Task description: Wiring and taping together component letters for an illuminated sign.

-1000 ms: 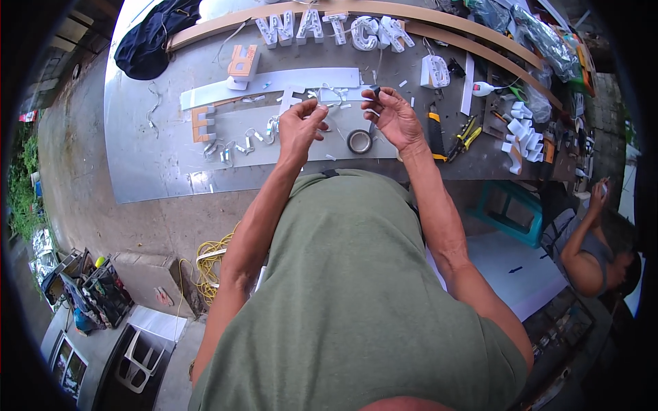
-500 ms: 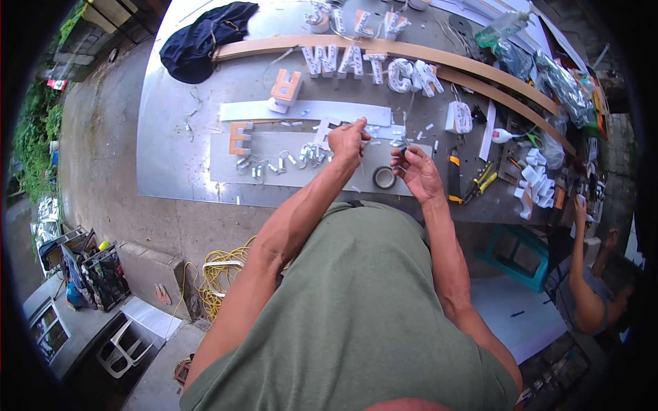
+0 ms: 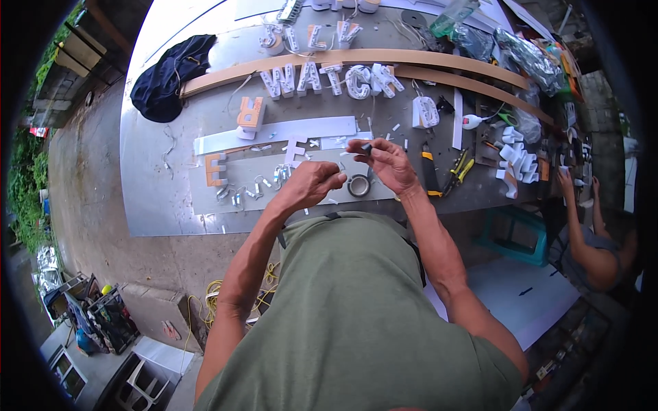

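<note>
One left hand (image 3: pixel 315 185) has fingertips together, contents unclear; the right hand (image 3: pixel 389 166) pinches a dark scrap (image 3: pixel 367 146); tape (image 3: pixel 367 192) lies between, probably for easy reach.

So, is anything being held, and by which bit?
The right hand pinches a small dark piece between thumb and fingers; which part is too small to tell. Whether the left hand holds anything is unclear.

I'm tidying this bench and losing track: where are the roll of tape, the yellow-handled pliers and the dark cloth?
Roll of tape (image 3: pixel 358 194): head view, lower part of its ring.
Yellow-handled pliers (image 3: pixel 467 168): head view, on a yellow handle.
Dark cloth (image 3: pixel 171 79): head view, middle of the bundle.
</note>
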Motion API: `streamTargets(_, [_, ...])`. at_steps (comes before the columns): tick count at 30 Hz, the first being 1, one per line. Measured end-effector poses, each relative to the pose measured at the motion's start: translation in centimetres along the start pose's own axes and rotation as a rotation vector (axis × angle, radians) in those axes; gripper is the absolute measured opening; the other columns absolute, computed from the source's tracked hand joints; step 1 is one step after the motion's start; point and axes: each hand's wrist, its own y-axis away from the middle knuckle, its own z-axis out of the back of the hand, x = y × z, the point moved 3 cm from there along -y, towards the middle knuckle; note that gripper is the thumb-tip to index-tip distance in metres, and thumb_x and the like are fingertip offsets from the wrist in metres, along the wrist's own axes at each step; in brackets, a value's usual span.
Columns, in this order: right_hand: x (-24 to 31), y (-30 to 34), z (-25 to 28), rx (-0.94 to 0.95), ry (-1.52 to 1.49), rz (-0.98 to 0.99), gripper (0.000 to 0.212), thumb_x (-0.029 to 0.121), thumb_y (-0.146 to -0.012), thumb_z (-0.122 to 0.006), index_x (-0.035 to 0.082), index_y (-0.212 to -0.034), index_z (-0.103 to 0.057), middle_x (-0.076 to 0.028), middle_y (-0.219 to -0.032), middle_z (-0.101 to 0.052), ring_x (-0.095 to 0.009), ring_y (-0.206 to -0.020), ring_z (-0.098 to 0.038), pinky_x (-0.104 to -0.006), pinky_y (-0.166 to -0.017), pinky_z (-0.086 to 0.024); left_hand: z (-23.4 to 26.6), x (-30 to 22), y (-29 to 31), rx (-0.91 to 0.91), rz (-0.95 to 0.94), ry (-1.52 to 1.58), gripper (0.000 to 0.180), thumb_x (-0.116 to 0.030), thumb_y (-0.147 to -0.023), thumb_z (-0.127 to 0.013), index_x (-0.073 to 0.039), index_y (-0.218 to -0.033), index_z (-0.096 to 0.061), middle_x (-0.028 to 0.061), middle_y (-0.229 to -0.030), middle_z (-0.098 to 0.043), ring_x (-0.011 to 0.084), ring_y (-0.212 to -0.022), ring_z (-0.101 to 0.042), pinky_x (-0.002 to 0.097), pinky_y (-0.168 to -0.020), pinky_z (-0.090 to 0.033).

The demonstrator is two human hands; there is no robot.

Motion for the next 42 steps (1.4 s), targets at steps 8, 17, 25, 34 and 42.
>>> streamTargets(8, [-4.0,0.3,-2.0,-0.009,0.08,-0.272,0.017,0.018,-0.103,-0.061,0.005,-0.114,-0.059,-0.015,-0.108,-0.073,-0.022,-0.097,-0.07,-0.0383,-0.093,-0.053,0.5,0.1,2.4,0.091,0.109,0.142,0.027,-0.026,-0.1,-0.067,0.0,-0.096,-0.072,0.0038,-0.064,-0.055,0.011,-0.06,-0.046,0.0322,-0.056,-0.04])
streamTargets(17, [-2.4,1.0,-3.0,-0.129,0.512,-0.142,0.016,0.016,-0.103,-0.061,0.004,-0.113,-0.057,-0.004,-0.085,-0.063,-0.011,-0.075,-0.057,-0.0247,-0.069,-0.048,0.2,2.9,4.3,-0.16,0.163,0.272,0.027,-0.025,-0.092,-0.078,-0.006,-0.111,-0.077,0.0017,-0.077,-0.07,0.0082,-0.069,-0.06,0.0264,-0.062,-0.048])
streamTargets(25, [-0.7,1.4,-5.5,-0.143,0.893,-0.02,0.015,0.014,-0.101,-0.064,0.002,-0.109,-0.061,0.0,-0.084,-0.061,-0.008,-0.075,-0.057,-0.0256,-0.069,-0.049,-1.7,1.8,4.9,-0.354,0.136,0.28,0.028,-0.023,-0.09,-0.08,-0.012,-0.116,-0.077,-0.0005,-0.068,-0.066,0.0045,-0.064,-0.058,0.0248,-0.059,-0.045])
streamTargets(34, [-0.5,0.8,-4.9,-0.114,0.9,-0.027,0.016,0.017,-0.101,-0.065,0.002,-0.106,-0.062,0.0,-0.079,-0.061,-0.008,-0.073,-0.056,-0.0264,-0.067,-0.049,-2.2,0.9,4.6,-0.629,-0.187,-0.078,0.019,-0.011,-0.086,-0.081,-0.01,-0.105,-0.08,0.0058,-0.078,-0.076,0.0112,-0.068,-0.07,0.0276,-0.061,-0.053])
streamTargets(42, [-0.1,-0.1,-3.5,-0.032,0.969,-0.102,0.015,0.016,-0.1,-0.066,0.002,-0.104,-0.064,0.001,-0.078,-0.061,-0.008,-0.073,-0.056,-0.0271,-0.066,-0.048,-2.5,0.6,4.4,-0.557,-0.28,-0.147,0.011,-0.008,-0.082,-0.081,-0.01,-0.093,-0.078,0.0051,-0.081,-0.077,0.0178,-0.069,-0.072,0.0305,-0.066,-0.054])
